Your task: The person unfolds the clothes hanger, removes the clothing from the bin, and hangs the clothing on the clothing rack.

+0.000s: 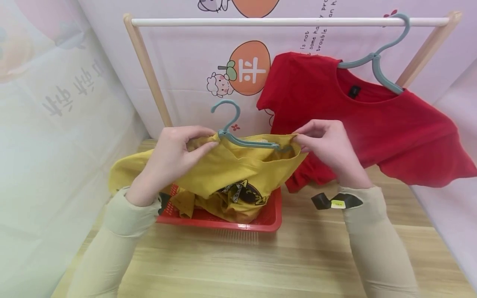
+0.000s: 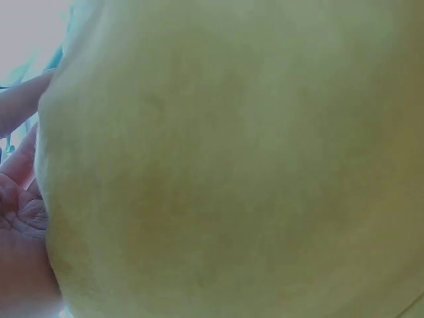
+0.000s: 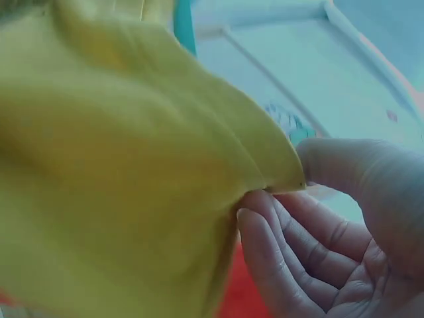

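A yellow T-shirt [image 1: 257,169] with a dark print is held up by its neckline between both hands. My left hand [image 1: 173,155] pinches the collar beside the neck of a blue-green hanger [image 1: 249,142]. The hanger's hook stands up out of the neckline, and one arm lies across the opening toward the right. At the collar's right end my right hand [image 1: 326,142] pinches the fabric edge between thumb and fingers. In the right wrist view the yellow cloth [image 3: 146,165] stretches away from those fingertips. Yellow cloth fills most of the left wrist view.
Below the shirt sits a red basket [image 1: 223,226] on the wooden table [image 1: 208,265], with the shirt's lower part in it. A rack with a white rail [image 1: 261,22] stands behind. A red T-shirt [image 1: 357,124] hangs from it at the right on another hanger [image 1: 389,78].
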Motion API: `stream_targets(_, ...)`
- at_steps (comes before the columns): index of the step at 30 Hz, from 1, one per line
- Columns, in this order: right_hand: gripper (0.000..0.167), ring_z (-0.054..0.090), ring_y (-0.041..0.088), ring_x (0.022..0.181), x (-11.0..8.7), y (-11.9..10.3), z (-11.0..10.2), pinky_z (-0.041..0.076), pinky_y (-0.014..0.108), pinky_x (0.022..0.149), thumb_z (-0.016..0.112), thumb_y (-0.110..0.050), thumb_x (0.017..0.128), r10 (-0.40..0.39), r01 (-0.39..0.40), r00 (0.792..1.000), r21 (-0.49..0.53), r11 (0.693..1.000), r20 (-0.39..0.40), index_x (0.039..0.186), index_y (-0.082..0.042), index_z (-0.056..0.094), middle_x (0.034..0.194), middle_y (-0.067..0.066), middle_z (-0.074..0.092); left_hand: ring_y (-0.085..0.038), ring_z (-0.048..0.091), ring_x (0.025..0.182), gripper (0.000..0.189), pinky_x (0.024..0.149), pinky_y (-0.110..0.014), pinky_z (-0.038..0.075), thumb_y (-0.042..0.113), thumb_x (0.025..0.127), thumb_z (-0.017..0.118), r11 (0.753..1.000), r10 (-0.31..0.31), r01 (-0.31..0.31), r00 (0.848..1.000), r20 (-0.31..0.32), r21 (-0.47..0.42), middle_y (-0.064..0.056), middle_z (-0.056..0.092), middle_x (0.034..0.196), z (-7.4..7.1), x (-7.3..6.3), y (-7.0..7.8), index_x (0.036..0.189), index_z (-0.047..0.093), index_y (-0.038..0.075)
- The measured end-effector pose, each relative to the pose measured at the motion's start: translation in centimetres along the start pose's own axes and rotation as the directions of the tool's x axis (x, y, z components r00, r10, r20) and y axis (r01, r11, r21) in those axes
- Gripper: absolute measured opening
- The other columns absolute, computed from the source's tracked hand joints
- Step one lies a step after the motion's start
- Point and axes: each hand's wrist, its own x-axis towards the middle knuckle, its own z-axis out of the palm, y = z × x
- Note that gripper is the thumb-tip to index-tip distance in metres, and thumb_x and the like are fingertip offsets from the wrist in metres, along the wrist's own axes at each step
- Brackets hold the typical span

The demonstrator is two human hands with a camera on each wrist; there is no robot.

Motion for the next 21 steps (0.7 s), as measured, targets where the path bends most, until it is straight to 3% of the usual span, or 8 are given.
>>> stream_targets(7, 0.019, 0.071, 0.024, 0.087, -0.6, -2.7, 2.6, 0.058, 0.031, 0.077, 0.079, -0.027, 0.091, -0.087, 0.085, 0.993, 0.029, 0.996, 0.081, 0.104, -0.012, 0.08, 0.096, 0.004, 0.076, -0.009, 0.055, 0.065, 0.015, 0.059, -0.026, 0.045, 0.014, 0.09, 0.081, 1.0, -0.003, 0.003, 1.0, -0.005, -0.019, 0.004, 0.074, 0.089, 0.6, 0.5, 0.4, 0.104, 0.079, 0.007)
stream_targets(10, 0.024, 0.07, 0.021, 0.095, -0.7, -3.2, 2.3, 0.057, 0.032, 0.08, 0.077, -0.033, 0.093, -0.113, 0.113, 0.985, 0.008, 0.994, 0.128, 0.112, -0.019, 0.08, 0.104, 0.0, 0.076, -0.011, 0.05, 0.062, 0.016, 0.056, -0.025, 0.039, 0.017, 0.092, 0.079, 0.999, -0.046, 0.045, 0.998, -0.03, -0.025, 0.004, 0.073, 0.087, 0.2, 0.4, 0.1, 0.105, 0.079, 0.008)
stream_targets(14, 0.026, 0.068, 0.018, 0.101, -0.6, -3.2, 1.0, 0.058, 0.032, 0.082, 0.075, -0.031, 0.094, -0.102, 0.112, 0.979, -0.047, 0.993, 0.178, 0.119, -0.024, 0.078, 0.113, -0.004, 0.073, -0.014, 0.043, 0.057, 0.016, 0.051, -0.024, 0.032, 0.019, 0.092, 0.079, 0.994, -0.1, 0.098, 0.993, -0.063, -0.046, 0.004, 0.063, 0.071, -0.6, 0.1, -0.3, 0.105, 0.08, 0.01)
stream_targets(17, 0.028, 0.069, 0.019, 0.098, -0.6, -3.0, 0.4, 0.059, 0.032, 0.079, 0.078, -0.034, 0.092, -0.079, 0.096, 0.976, -0.075, 0.993, 0.202, 0.118, -0.023, 0.078, 0.111, -0.002, 0.074, -0.016, 0.04, 0.056, 0.015, 0.049, -0.025, 0.028, 0.019, 0.092, 0.079, 0.993, -0.106, 0.101, 0.991, -0.076, -0.061, 0.003, 0.054, 0.065, -1.0, 0.0, -0.4, 0.105, 0.08, 0.011)
stream_targets(21, 0.027, 0.069, 0.02, 0.09, -0.5, -3.0, 0.8, 0.059, 0.03, 0.073, 0.081, -0.035, 0.09, -0.135, 0.159, 0.967, -0.099, 0.982, 0.215, 0.113, -0.022, 0.08, 0.102, -0.001, 0.076, -0.015, 0.041, 0.056, 0.015, 0.049, -0.025, 0.029, 0.019, 0.093, 0.078, 0.994, -0.087, 0.082, 0.994, -0.066, -0.076, 0.004, 0.059, 0.068, -0.7, 0.3, -0.1, 0.105, 0.08, 0.01)
